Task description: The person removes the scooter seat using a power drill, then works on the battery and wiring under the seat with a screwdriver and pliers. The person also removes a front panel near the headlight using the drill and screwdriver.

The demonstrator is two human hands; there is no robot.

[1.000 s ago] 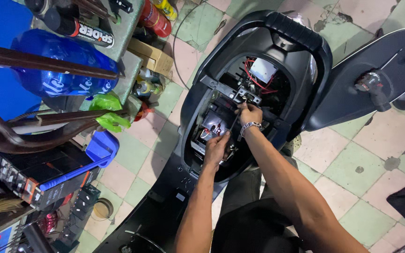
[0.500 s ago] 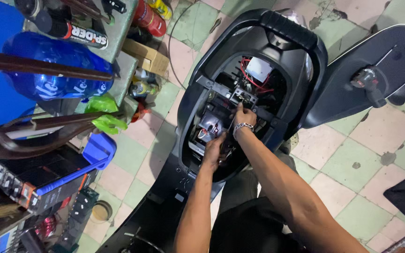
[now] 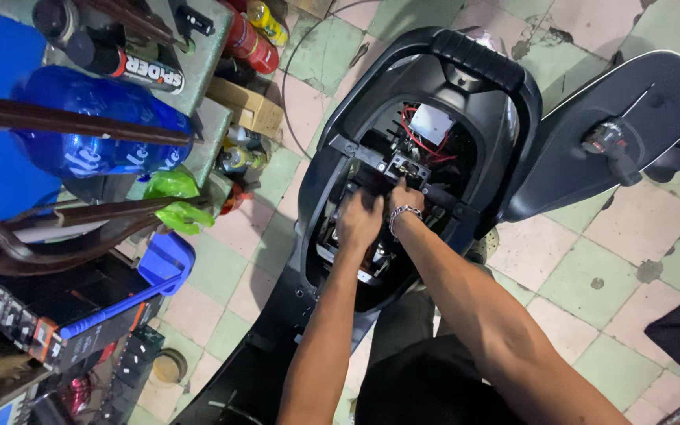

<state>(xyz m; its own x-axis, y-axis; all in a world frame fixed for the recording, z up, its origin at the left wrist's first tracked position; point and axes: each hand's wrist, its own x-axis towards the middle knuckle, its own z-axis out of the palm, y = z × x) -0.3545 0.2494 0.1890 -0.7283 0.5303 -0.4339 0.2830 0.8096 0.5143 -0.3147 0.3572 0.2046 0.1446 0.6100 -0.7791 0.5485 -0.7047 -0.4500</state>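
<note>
Tiled floor (image 3: 631, 236), pale pink and green squares, stained. Black scooter (image 3: 434, 102) stands on it, detached seat (image 3: 592, 134) just beside. Cardboard box (image 3: 247, 106), blue bin (image 3: 168, 264), small bottles (image 3: 238, 153) near cluttered bench (image 3: 206, 47).

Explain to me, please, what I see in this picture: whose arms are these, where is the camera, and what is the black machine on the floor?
The camera sits on a person's head and looks down, so both bare arms belong to that person. The black machine is a scooter with its seat swung open to the side, standing on a tiled floor. Both hands reach into the open compartment under the seat, among red wires and metal parts. The left hand lies lower; the right hand, with a metal bracelet on the wrist, is nearer the wires. What each grip holds is hidden. On the left stand a blue bottle, spray cans and a blue bin.
</note>
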